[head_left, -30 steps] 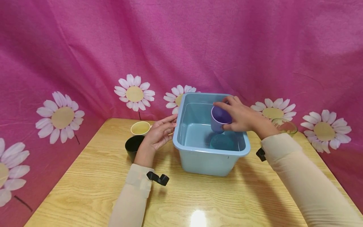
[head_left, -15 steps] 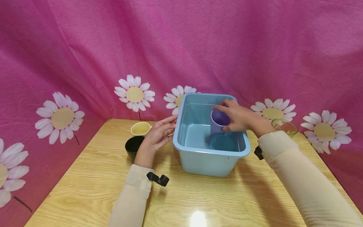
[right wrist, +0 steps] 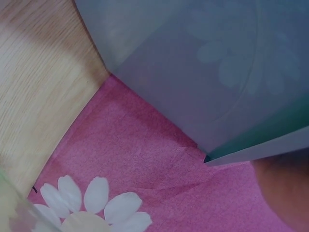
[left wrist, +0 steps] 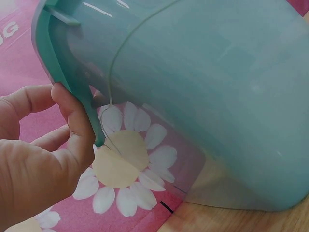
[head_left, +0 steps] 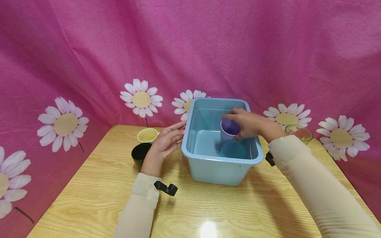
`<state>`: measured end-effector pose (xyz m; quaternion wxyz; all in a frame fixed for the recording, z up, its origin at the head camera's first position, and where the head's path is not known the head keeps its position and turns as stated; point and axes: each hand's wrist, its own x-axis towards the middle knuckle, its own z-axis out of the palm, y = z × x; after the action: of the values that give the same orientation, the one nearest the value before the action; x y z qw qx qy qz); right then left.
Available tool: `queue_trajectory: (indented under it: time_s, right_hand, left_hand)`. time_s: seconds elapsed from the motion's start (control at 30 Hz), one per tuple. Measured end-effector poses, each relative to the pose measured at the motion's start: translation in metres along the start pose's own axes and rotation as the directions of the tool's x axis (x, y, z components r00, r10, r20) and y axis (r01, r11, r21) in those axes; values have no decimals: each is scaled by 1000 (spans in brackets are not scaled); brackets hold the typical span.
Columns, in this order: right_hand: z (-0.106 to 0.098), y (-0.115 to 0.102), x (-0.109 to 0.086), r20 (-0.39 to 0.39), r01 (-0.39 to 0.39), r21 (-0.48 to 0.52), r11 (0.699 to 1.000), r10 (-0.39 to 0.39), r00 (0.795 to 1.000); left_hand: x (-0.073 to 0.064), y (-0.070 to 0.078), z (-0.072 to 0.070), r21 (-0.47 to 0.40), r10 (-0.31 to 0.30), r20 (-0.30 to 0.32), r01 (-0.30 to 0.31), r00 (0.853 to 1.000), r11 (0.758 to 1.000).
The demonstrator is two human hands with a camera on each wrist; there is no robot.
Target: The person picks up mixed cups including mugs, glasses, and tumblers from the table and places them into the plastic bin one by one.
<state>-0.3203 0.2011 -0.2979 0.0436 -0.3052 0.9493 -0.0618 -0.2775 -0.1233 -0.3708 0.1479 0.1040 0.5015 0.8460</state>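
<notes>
In the head view, my right hand grips a purple cup by its rim, mouth up, down inside the light blue tub. In front of the cup, on the tub's floor, is a round teal vessel. My left hand touches the tub's left rim with its fingertips. The left wrist view shows that hand's fingers against the underside of the tub's lip. In the right wrist view only a blurred part of the right hand appears beyond the rim; the purple cup is hidden there.
Left of the tub, a black cup stands partly behind the left wrist, with a yellow cup behind it. A clear green-rimmed glass stands at the back right of the wooden table. A pink flowered cloth hangs behind.
My right hand has lowered the purple cup deeper into the tub, shifting slightly left and towards the teal vessel. The left hand and tub hold still.
</notes>
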Motion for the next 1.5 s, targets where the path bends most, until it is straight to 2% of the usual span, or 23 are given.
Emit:
queue_trajectory:
  time_s: [0.13,0.57,1.27,1.5]
  right_hand:
    - [0,-1,1,37,4,2,1000,-4,999]
    - [4,-5,6,63,31,-27,999,-29,998]
    - [-2,-10,5,140,60,-34,998,-55,989]
    - [-2,-11,3,172,23,-25,999,-18,985]
  left_hand:
    - [1,0,-1,2,0,5,0,1000,1000]
    - [1,-1,-2,-18,-9,3,9,1000,1000]
    - [-1,1,-2,-16,-15,-6,14,1000,1000]
    - [-1,-1,-1,-13,-12,-3,12,1000,1000]
